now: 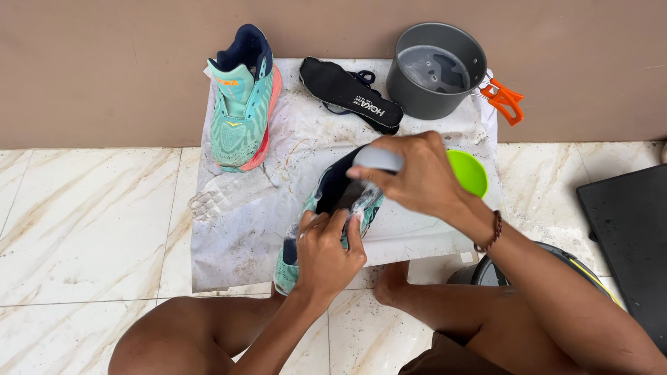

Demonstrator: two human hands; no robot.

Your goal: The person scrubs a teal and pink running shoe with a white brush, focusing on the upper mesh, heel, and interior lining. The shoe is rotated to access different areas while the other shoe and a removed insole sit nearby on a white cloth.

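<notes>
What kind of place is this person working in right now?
Probably a home floor by a wall, used as a makeshift wash spot. Marble-look floor tiles meet a plain brown wall; a wet white sheet carries a teal shoe and a grey pot of water.

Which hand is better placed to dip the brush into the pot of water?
Right, probably. The right hand already holds the grey brush and lies nearer the pot. The left hand is busy gripping the teal shoe.
</notes>
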